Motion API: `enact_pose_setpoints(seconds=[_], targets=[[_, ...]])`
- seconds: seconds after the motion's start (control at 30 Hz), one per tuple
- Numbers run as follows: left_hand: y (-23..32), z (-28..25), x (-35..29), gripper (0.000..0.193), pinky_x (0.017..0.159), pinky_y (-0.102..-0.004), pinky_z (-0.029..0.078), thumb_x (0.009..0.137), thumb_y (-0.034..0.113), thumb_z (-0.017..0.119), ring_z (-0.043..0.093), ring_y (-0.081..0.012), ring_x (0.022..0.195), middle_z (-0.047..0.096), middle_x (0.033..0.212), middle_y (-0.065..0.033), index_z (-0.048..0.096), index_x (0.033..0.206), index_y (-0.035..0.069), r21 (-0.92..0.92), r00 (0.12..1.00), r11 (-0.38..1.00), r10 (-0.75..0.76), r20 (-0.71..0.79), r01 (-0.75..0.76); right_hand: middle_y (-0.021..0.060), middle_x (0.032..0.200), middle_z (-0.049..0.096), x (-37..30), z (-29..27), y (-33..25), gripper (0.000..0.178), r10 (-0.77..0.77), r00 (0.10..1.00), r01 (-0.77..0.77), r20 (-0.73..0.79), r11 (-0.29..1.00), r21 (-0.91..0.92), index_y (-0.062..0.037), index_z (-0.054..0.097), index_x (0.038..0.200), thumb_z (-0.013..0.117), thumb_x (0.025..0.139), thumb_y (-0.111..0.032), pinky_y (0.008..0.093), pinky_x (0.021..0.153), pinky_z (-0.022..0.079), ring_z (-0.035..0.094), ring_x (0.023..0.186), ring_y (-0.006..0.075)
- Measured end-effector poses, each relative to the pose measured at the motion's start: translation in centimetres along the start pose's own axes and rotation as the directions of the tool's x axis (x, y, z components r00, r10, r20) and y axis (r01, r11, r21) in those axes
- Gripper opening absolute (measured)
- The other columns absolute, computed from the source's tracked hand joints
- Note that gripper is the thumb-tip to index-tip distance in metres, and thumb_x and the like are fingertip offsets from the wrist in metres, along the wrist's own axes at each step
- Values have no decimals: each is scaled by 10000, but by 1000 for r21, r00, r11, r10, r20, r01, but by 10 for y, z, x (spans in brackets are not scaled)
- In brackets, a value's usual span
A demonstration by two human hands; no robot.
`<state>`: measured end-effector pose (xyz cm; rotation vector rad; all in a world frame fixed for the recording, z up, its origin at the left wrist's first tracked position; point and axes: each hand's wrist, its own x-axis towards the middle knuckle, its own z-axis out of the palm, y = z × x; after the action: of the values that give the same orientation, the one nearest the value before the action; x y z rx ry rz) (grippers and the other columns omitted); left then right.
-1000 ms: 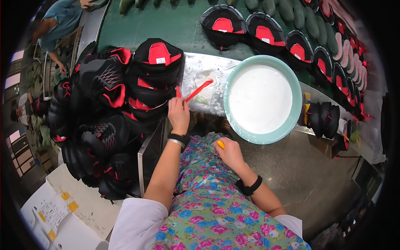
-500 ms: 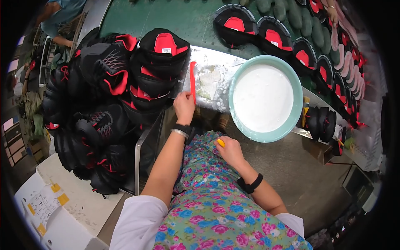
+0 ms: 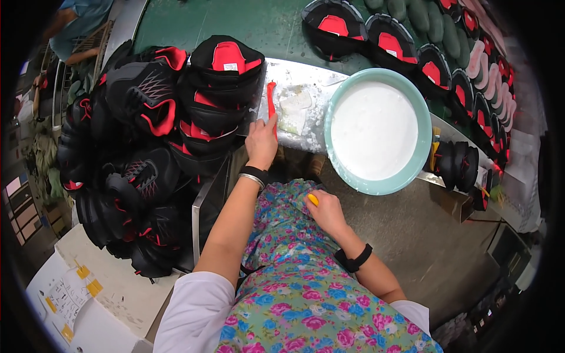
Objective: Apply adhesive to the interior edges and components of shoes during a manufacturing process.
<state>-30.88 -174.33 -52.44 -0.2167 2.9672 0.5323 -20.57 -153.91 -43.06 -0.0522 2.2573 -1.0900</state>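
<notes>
A narrow red strip [image 3: 271, 100] lies on the white-smeared metal ledge [image 3: 318, 112] in front of me. My left hand [image 3: 261, 143] is closed at its near end, thumb and forefinger pinching it. My right hand [image 3: 327, 213] is held against my flowered apron, wrapped round a yellow handle [image 3: 313, 200]; the rest of that tool is hidden. Right of the strip stands a pale green bowl [image 3: 331, 138] of white liquid. Close to the left hand's left side is a stack of black shoe uppers [image 3: 220, 112] with red linings.
Black shoes [image 3: 141, 176] pile up on the left. A row of black uppers [image 3: 432, 70] and dark green forms [image 3: 424, 23] lines the green table [image 3: 253, 23]. Brushes [image 3: 435, 147] sit right of the bowl. A person in blue [image 3: 82, 29] is at the far left.
My left hand has moved slightly forward along the red strip, its fingers more stretched, and the strip's far end is now slightly bent. My right hand stays by the apron with the yellow handle.
</notes>
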Motion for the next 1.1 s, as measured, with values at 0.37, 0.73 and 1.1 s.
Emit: enact_pose_setpoints(seconds=[0.37,0.73,1.1], targets=[[0,-38,-14,270,767,-440,478,798,52,613,567,-330,923,561,926,-118,633,1066,82,-185,993,976,-118,-21,112,194,828,625,1,-4,-6,177,13,1000,-12,-18,1000,18,10,634,863,663,842,-163,458,664,493,613,748,398],[6,-94,-75,223,697,-469,467,898,173,559,593,-371,802,598,812,-165,596,730,31,-212,978,955,-201,48,206,203,832,614,0,-25,-22,151,4,998,-6,-55,999,-33,-14,592,882,654,819,-137,482,678,485,608,775,411],[-23,-221,48,215,775,-408,484,797,72,659,548,-317,933,576,948,-123,593,997,30,29,957,960,280,-75,-278,166,851,604,46,-72,-122,137,-429,883,438,-191,899,3,-31,603,924,644,798,-69,460,689,496,612,787,385]])
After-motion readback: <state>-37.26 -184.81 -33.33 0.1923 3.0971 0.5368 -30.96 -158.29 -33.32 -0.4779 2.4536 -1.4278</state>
